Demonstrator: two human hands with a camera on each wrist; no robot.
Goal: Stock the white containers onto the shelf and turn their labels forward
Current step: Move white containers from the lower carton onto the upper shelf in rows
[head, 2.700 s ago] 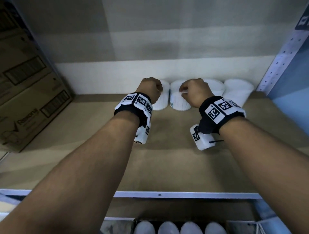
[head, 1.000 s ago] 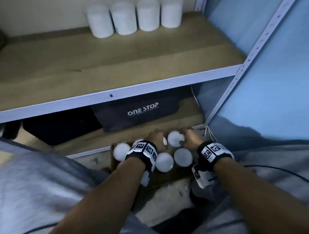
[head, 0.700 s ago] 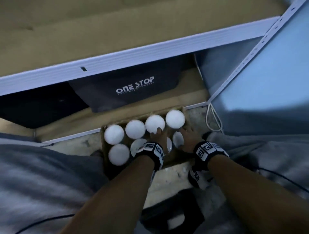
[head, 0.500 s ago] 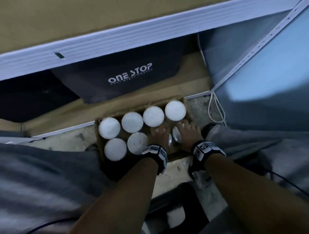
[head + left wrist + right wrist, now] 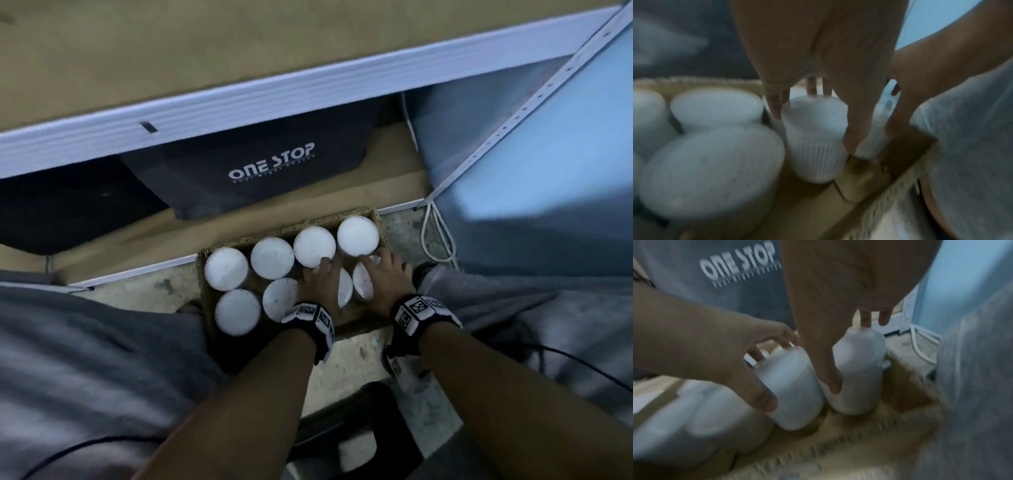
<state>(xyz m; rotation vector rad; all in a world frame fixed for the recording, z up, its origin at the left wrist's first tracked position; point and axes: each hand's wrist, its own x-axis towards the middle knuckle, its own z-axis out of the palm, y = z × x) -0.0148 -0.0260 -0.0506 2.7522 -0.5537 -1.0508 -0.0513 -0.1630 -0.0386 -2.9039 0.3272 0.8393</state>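
Observation:
Several ribbed white containers [image 5: 272, 258] stand upright in a cardboard box [image 5: 359, 329] on the floor. Both hands reach down into its near right corner. My left hand [image 5: 322, 279] grips one white container [image 5: 813, 139] from above, thumb on its right side and fingers [image 5: 774, 107] over the far edge of its lid. Beside it, my right hand [image 5: 385, 274] grips a second white container [image 5: 858, 369], thumb [image 5: 831, 383] down its left side. Both containers stand in the box. No labels show.
The shelf's white front edge [image 5: 239, 102] runs across above, with its brown board behind. A black "ONE STOP" bag [image 5: 270, 168] lies on the lowest shelf behind the box. A white cable [image 5: 435, 233] hangs by the right upright. Grey-trousered knees flank the box.
My hands left the containers standing on the shelf and dropped to the box on the floor. They have since reached in and closed round two containers.

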